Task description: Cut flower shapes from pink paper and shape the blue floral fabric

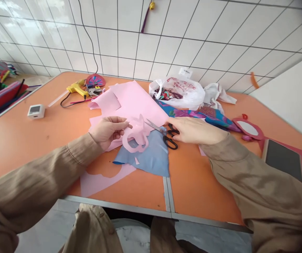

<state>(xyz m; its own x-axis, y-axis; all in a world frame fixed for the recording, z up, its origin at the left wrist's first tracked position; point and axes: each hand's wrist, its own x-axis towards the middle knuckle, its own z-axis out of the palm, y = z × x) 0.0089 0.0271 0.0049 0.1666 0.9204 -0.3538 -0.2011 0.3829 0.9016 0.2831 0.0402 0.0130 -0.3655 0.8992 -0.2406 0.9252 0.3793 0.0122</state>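
My left hand (108,132) pinches a thin pink cut-out (126,144) with large openings, probably felt or foam sheet. Closed around the black handles of a pair of scissors (170,142) is my right hand (190,129); the blades point left toward the cut-out, and the lower finger loop hangs free. Under both lies a grey-blue piece of fabric (151,161) with a small pink scrap (136,161) on it. Behind my hands spread larger pink sheets (137,98). A pink offcut (100,182) with a curved edge rests nearer the table front.
A yellow glue gun (77,89) and a white cube device (36,111) sit on the left. At the back are a white plastic bag (190,92) and patterned blue fabric (188,113). To the right lie an oval mirror (248,128) and a dark panel (283,160).
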